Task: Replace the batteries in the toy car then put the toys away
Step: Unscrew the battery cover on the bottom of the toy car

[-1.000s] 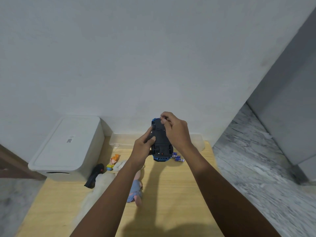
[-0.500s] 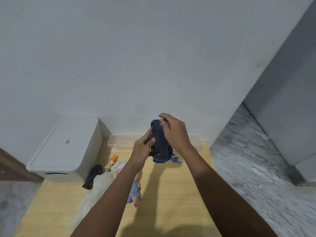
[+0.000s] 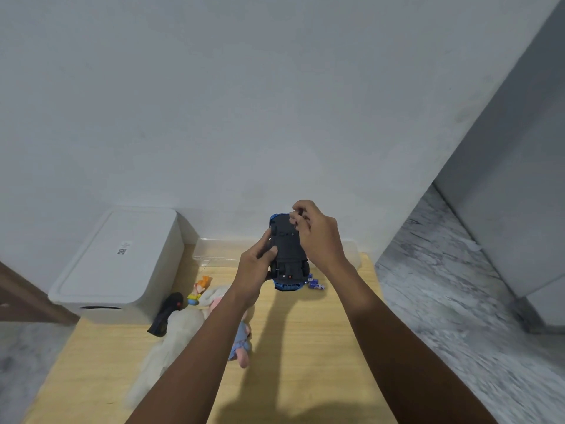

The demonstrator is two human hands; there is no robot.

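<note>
I hold the blue toy car [image 3: 287, 255] upside down above the wooden table [image 3: 305, 362], its black underside facing me. My left hand [image 3: 255, 270] grips the car's left side, thumb on the underside. My right hand [image 3: 318, 237] curls over the car's far right end, fingertips pinching at the chassis there; what they pinch is hidden. A few small blue batteries [image 3: 315, 284] lie on the table just under the car. A black remote control [image 3: 166, 313] lies to the left.
A white lidded storage box [image 3: 119, 261] stands at the table's back left. A clear plastic bin [image 3: 214, 252] sits against the wall behind the car. A white plush [image 3: 171, 341], a pink-and-blue doll [image 3: 241, 341] and a small orange-haired figure [image 3: 200, 289] lie on the table. Marble floor lies to the right.
The car and both hands stay almost in place. My right fingers have shifted slightly along the car's far end.
</note>
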